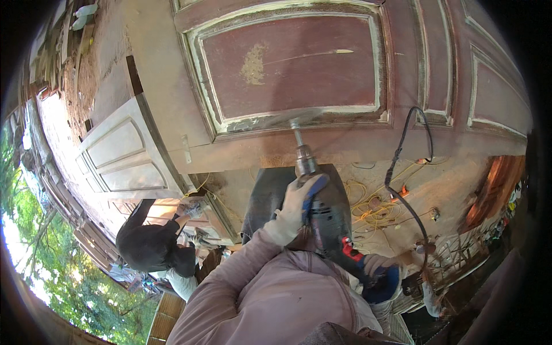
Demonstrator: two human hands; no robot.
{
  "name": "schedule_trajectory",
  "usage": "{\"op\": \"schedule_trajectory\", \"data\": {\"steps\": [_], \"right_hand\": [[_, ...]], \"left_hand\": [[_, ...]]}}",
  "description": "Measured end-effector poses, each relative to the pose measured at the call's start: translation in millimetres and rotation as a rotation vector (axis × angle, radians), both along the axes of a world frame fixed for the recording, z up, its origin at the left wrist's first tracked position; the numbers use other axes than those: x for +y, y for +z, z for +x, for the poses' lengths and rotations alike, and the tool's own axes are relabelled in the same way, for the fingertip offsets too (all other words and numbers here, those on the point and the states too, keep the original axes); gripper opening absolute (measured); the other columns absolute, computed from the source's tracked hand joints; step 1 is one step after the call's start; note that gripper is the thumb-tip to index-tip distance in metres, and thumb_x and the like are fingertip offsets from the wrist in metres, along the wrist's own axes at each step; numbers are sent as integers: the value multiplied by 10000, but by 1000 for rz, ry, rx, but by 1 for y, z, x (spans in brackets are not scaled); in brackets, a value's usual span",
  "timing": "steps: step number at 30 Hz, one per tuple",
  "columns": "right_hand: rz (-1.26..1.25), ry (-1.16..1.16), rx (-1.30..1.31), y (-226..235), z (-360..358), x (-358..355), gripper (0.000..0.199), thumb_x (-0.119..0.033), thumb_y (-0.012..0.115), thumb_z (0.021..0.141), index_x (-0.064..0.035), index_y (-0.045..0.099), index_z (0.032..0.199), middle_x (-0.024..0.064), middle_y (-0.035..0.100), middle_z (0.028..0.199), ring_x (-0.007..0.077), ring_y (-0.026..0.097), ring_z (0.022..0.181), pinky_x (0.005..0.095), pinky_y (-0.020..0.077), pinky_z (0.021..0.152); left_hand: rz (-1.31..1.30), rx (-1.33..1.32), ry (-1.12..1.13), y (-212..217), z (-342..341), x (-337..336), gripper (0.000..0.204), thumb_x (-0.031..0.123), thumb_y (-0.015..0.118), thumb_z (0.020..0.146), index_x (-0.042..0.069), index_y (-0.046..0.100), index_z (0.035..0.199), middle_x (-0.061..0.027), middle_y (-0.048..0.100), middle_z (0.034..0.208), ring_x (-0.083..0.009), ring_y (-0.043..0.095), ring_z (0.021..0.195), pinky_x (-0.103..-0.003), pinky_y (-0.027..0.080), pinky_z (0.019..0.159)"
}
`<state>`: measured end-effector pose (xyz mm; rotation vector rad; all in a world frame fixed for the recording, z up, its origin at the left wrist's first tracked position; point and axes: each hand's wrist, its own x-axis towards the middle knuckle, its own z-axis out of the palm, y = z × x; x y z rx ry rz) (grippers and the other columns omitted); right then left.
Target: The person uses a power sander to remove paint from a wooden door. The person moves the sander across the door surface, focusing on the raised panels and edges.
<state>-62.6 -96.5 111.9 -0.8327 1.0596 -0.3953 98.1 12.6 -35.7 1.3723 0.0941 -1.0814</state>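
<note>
Fingers (310, 187) of the left hand (296, 207) wrap the power drill (322, 215); right hand (379, 273) grips its handle. Its long axis points twelve o'clock, bit touching the door panel's (293, 69) lower moulding.

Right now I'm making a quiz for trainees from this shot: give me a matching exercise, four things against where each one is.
Things:
1. left hand
2. right hand
3. drill bit
4. black cable

Places:
A. against the red door panel's lower moulding
B. on the drill's rear grip
C. hanging right of the drill
D. around the drill body, behind the chuck

Pairs: 1-D, 2-B, 3-A, 4-C
</note>
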Motion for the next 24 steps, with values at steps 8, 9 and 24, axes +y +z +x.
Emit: {"op": "schedule_trajectory", "data": {"steps": [8, 9, 24], "right_hand": [[-93, -140, -86, 9, -7, 28, 246, -265, 356, 943, -52, 417, 836, 93, 442, 590, 214, 434, 551, 374, 370, 625], [-43, -162, -52, 6, -5, 40, 312, -268, 307, 963, -64, 393, 744, 60, 383, 568, 194, 384, 539, 359, 354, 630], [-223, 221, -58, -47, 25, 120, 76, -34, 451, 914, 33, 486, 910, 121, 588, 801, 199, 576, 720, 324, 481, 696]], "left_hand": [[42, 355, 129, 0, -16, -2, 261, 203, 649, 822, 16, 616, 1001, -38, 620, 843, -123, 596, 723, -242, 474, 659], [67, 360, 130, 0, -11, 10, 253, 200, 647, 822, 18, 619, 996, -41, 622, 843, -129, 603, 726, -244, 480, 663], [-27, 379, 125, -16, 56, 148, 337, 194, 423, 938, 22, 471, 1224, -102, 595, 1068, -184, 616, 929, -320, 514, 821]]}}
